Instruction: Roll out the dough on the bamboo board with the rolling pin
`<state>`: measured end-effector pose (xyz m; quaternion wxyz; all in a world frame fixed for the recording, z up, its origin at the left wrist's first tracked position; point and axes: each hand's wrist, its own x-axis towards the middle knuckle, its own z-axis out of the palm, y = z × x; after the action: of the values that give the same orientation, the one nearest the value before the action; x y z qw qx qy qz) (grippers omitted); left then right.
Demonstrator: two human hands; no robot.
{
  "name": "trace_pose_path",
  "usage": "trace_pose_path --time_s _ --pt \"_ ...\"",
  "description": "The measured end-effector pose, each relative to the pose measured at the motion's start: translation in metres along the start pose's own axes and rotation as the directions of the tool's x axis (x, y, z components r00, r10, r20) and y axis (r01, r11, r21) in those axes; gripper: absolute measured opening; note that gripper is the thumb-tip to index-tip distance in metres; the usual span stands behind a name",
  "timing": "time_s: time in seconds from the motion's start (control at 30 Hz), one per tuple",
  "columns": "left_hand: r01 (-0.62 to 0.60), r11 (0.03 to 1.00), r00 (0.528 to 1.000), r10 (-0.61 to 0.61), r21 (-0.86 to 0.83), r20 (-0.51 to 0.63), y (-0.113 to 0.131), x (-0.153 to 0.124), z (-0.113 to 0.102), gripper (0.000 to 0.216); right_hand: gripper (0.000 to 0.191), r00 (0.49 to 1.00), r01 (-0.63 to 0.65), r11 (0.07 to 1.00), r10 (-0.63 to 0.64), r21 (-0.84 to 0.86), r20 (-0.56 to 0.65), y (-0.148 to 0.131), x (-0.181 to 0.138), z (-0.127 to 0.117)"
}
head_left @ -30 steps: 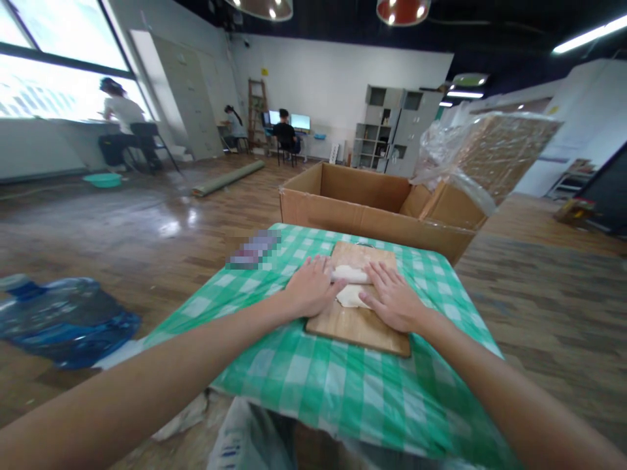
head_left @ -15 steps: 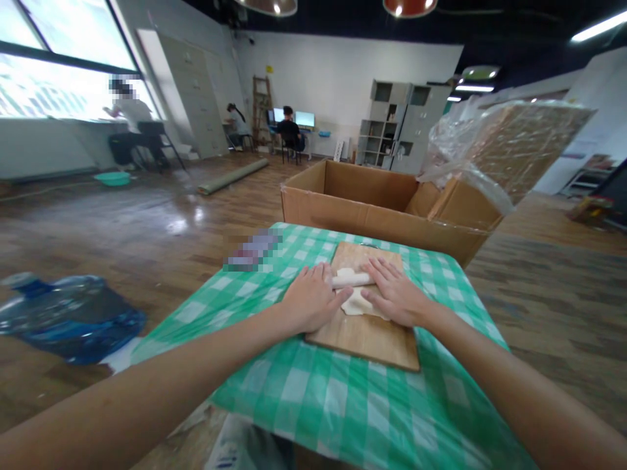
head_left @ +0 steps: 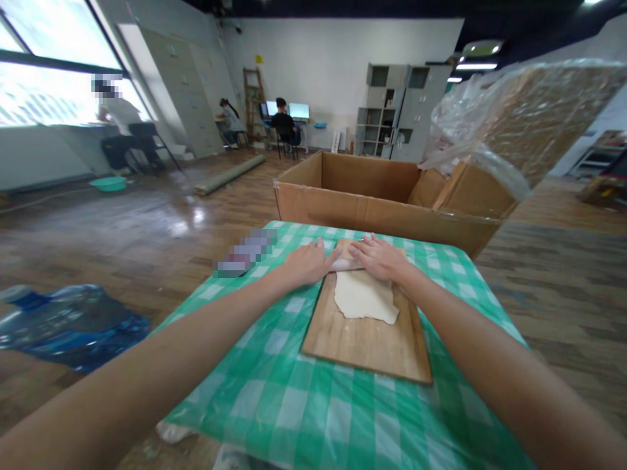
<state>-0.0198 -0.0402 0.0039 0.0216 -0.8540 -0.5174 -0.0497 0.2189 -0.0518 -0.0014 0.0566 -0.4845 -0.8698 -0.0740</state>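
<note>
A pale rolling pin [head_left: 347, 264] lies across the far part of a wooden cutting board [head_left: 365, 352]. My left hand [head_left: 309, 262] is closed over its left end, thumb along the near side. On the right end, my right hand [head_left: 379, 256] holds it with the fingers reaching forward over the top. Between the pin and the near half of the board, a thin, uneven sheet of dough [head_left: 366, 297] lies flat. My hands hide both ends of the pin.
A green-and-white checked tablecloth [head_left: 255, 372] covers the table. Beyond the far edge stands a large open cardboard box [head_left: 382, 212]. A blurred-out flat item [head_left: 245, 253] lies at the left edge. A big water bottle [head_left: 73, 326] is on the floor at left. Several people sit farther back.
Both hands have moved the rolling pin away from me, toward the board's far end. More of the dough sheet now shows on the near side of the pin. The view has shifted slightly.
</note>
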Motion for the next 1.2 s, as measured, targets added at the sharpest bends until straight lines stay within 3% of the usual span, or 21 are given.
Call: trace_pose_path --time_s 0.1,0.27,0.47,0.63,0.73,0.87,1.03,1.2 --pt "-0.054 0.998 0.999 0.054 0.021 -0.007 -0.004 0.004 0.000 0.067 0.049 1.000 0.007 1.000 -0.007 -0.023 -0.006 -0.001 0.003 -0.002" --pt "-0.032 0.999 0.994 0.035 0.029 -0.101 0.003 -0.004 -0.003 0.068 0.055 0.999 -0.025 0.998 0.024 -0.060 -0.025 -0.015 -0.016 -0.011" --pt "-0.114 0.993 0.979 0.116 0.025 -0.166 0.017 -0.038 -0.006 0.066 0.078 0.974 -0.219 0.976 0.219 0.019 -0.050 -0.053 -0.073 -0.022" --pt "-0.255 0.965 0.939 0.261 0.058 -0.222 0.023 -0.079 -0.007 0.072 0.083 0.982 -0.181 0.983 0.181 0.014 -0.056 -0.099 -0.129 -0.040" --pt "-0.312 0.949 0.923 0.316 0.053 -0.221 0.024 -0.089 -0.010 0.069 0.084 0.985 -0.162 0.987 0.163 0.021 -0.055 -0.112 -0.144 -0.048" --pt "-0.305 0.952 0.940 0.303 0.014 -0.159 0.023 -0.071 -0.012 0.070 0.086 0.985 -0.157 0.984 0.162 0.079 -0.067 -0.096 -0.133 -0.047" --pt "-0.249 0.968 0.964 0.251 0.035 -0.091 0.019 -0.025 -0.011 0.070 0.088 0.983 -0.180 0.968 0.185 0.175 -0.012 -0.055 -0.094 -0.036" --pt "-0.285 0.955 0.959 0.284 0.085 0.016 0.011 0.017 -0.010 0.059 0.089 0.974 -0.227 0.952 0.221 0.207 0.051 -0.024 -0.062 -0.025"
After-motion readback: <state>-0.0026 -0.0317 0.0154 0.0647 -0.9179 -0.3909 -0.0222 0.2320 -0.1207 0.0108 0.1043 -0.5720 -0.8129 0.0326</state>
